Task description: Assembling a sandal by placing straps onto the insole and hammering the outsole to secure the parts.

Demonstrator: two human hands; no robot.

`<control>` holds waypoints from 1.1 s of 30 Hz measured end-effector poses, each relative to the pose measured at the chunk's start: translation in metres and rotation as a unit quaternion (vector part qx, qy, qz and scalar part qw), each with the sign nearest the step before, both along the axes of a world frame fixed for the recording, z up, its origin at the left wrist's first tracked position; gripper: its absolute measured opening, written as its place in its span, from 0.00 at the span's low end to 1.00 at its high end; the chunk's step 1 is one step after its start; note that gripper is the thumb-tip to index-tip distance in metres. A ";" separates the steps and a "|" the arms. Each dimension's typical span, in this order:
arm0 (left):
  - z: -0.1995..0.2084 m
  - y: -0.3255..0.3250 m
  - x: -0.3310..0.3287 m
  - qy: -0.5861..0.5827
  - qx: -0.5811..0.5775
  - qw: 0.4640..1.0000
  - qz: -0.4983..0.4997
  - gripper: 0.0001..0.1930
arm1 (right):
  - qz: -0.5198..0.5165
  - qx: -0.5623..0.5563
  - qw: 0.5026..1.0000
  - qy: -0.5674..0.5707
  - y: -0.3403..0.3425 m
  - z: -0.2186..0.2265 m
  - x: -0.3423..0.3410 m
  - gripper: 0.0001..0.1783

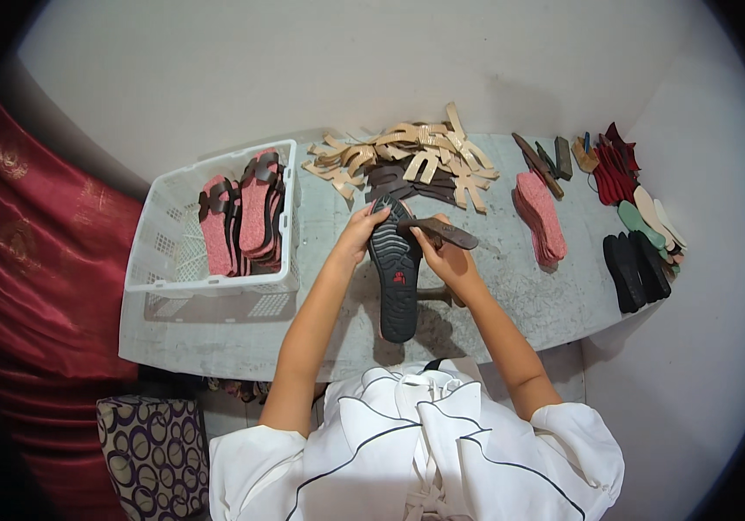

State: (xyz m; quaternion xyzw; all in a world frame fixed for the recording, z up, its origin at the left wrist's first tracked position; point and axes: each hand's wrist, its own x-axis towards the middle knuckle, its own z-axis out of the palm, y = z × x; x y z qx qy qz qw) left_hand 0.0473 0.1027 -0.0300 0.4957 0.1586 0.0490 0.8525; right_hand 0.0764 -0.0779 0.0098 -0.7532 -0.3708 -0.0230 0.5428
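Note:
A black sandal sole is held up over the table with its ridged underside facing me and a small red mark on it. My left hand grips its upper left edge, thumb on the ridges. On the other side my right hand pinches a dark brown strap that reaches to the sole's right edge. Whether the strap is fixed to the sole, I cannot tell. Below the right hand lies a brown tool-like piece, partly hidden by the sole and wrist.
At left stands a white plastic basket with pink-topped sandals. Beige straps and dark brown straps are heaped at the back. Rightward lie pink insoles, hand tools, red pieces and black soles.

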 end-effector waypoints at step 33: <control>0.003 0.012 0.011 -0.181 0.145 0.966 0.112 0.16 | -0.054 0.177 0.976 -0.116 -0.020 0.029 -0.036 0.14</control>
